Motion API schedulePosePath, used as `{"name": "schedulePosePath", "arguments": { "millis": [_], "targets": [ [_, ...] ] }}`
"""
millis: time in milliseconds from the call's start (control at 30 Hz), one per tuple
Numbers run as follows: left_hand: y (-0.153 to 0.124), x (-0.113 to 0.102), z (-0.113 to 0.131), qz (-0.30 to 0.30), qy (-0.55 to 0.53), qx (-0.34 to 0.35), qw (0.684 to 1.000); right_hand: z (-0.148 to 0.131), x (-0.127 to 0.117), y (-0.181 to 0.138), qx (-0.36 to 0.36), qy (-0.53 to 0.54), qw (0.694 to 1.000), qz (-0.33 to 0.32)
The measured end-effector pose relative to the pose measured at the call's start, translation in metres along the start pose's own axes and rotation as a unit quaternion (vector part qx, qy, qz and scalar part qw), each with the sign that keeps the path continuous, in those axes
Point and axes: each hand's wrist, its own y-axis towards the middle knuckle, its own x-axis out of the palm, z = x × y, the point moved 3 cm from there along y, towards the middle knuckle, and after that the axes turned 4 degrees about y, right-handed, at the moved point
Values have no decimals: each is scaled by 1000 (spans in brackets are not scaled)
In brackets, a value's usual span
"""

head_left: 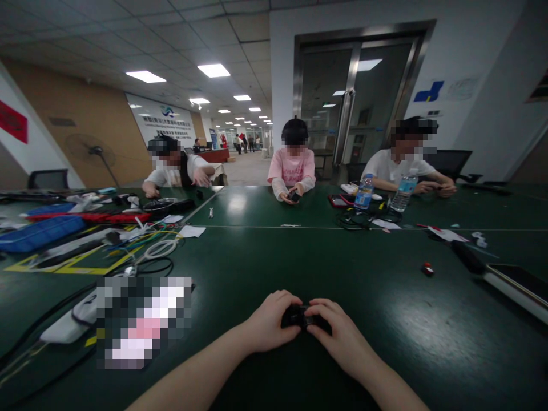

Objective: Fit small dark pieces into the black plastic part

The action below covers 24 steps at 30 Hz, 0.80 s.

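- Step in hand, as I judge it: a small black object (295,317) is being held and worked between both hands, close in front of the person; what exactly is being done to it is too small and dark to tell.
- The next move, I would say, calls for one hand steadying the piece while the other shifts its fingertips, with light pressure and without dropping it.
- Left hand (272,321): grasping, fingers curled over the far side of the black object and thumb along its near edge, spread no wider than the piece.
- Right hand (336,328): grasping too, at the three o'clock end, fingertips bent onto the top and thumb below, parted only by the object's thickness.
- The black object lies between the two hands, over the near part of the green bench (240,257); whether it touches the surface I cannot tell.
- With that object as the clock's centre, a small red-and-black item (427,269) lies between two and three o'clock, well apart from the right hand.
- At nine o'clock are a pixelated item (148,322) and, beyond it, a white power strip (64,328); coiled cables (160,249) lie toward ten.
- Toward one stand two water bottles (363,193); at twelve a co-worker in pink (291,165) holds something small and dark.
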Motion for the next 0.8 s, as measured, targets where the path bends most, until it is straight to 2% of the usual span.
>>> {"name": "schedulePosePath", "arguments": {
  "millis": [433,633,800],
  "targets": [
    [1,-1,1,-1,13,4,1000,6,0,3,-17,53,998,17],
    [2,0,0,12,20,13,1000,9,-2,4,-35,80,995,48],
    [1,-1,0,4,3,-6,1000,15,-11,5,8,102,992,78]
  ]
}}
